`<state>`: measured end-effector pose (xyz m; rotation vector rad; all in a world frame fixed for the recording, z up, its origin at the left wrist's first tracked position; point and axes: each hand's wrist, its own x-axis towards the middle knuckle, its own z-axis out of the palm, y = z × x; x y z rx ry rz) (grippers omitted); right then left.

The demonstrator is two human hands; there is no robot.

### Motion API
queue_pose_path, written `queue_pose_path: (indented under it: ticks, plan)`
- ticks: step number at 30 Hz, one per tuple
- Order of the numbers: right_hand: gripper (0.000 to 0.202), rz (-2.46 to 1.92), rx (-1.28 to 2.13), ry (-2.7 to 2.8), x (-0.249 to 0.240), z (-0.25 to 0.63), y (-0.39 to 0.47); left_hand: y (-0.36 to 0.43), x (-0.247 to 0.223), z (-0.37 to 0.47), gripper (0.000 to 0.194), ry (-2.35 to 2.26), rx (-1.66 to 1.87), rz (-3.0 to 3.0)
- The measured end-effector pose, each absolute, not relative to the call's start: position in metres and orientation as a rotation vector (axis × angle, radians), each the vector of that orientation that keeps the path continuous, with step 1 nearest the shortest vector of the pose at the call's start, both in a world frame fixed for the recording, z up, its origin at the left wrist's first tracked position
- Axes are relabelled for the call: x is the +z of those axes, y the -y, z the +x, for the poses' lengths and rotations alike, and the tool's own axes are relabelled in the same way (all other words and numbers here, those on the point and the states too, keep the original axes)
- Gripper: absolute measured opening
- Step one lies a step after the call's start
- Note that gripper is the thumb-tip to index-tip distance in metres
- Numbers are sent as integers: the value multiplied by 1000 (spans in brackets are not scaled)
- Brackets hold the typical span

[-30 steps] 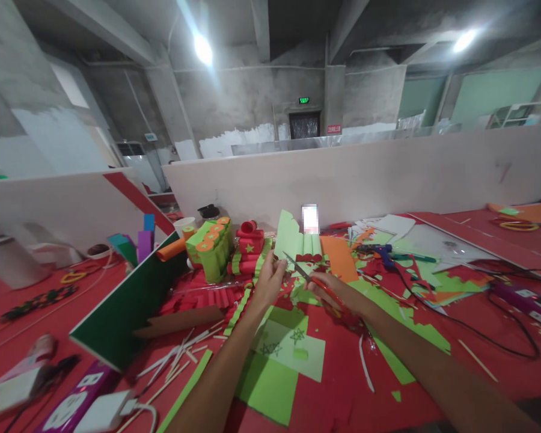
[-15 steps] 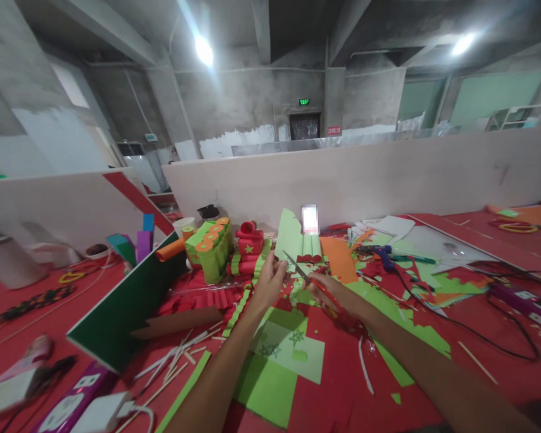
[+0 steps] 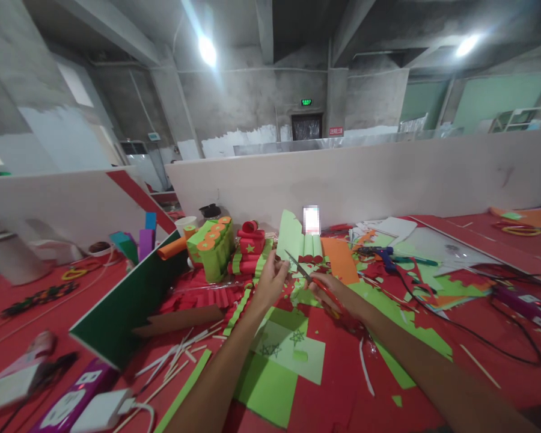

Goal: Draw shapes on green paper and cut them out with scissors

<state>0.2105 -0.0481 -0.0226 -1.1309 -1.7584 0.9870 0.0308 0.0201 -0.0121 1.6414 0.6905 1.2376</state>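
Note:
Red-handled scissors [image 3: 325, 291] are in my right hand [image 3: 331, 294], their blades pointing up and left toward my left hand. My left hand [image 3: 273, 278] is closed, thumb and fingers together near the blade tips; whatever it pinches is too small to make out. Beneath my left forearm lies a pale green sheet [image 3: 309, 359] with stars drawn on it, partly over a brighter green sheet [image 3: 268, 391]. Just beyond the hands are light green rolls [image 3: 312, 246] with red ends and an upright pale green piece [image 3: 290, 231].
Green and orange rolled shapes [image 3: 214, 246] and red rolls with a star [image 3: 251, 243] stand left of centre. A dark green board [image 3: 126, 307] leans at left. A blue glue gun [image 3: 385, 255] trails its cord at right, among paper scraps.
The view has shifted very slightly. Both hands and the scissors hold nearly the same position, with the blades still beside my left fingers.

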Motion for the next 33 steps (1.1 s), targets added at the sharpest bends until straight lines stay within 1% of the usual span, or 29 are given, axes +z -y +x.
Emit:
queue_pose_path:
  ticks: [5,11,17,23,25,29,33]
  plan:
    - [43,-1138,972,1790,-26,214,44,-21,-12,31,36,-716,1244,1604]
    - [47,-1135,973,1845,-23,218,41,-28,-15,31,27,-763,1303,1566]
    - [52,-1144,1022,1775,-13,211,47,-28,-10,29,35,-791,1288,1530]
    - [57,-1094,1119,1702,-23,211,43,-20,0,30,42,-858,1327,1455]
    - [57,-1068,1161,1673,-27,212,41,-18,0,31,41,-873,1344,1454]
    - [57,-1032,1204,1651,-30,212,41,-17,-3,30,29,-910,1298,1545]
    - [54,-1057,1178,1669,-30,211,43,-19,-6,28,26,-943,1280,1587]
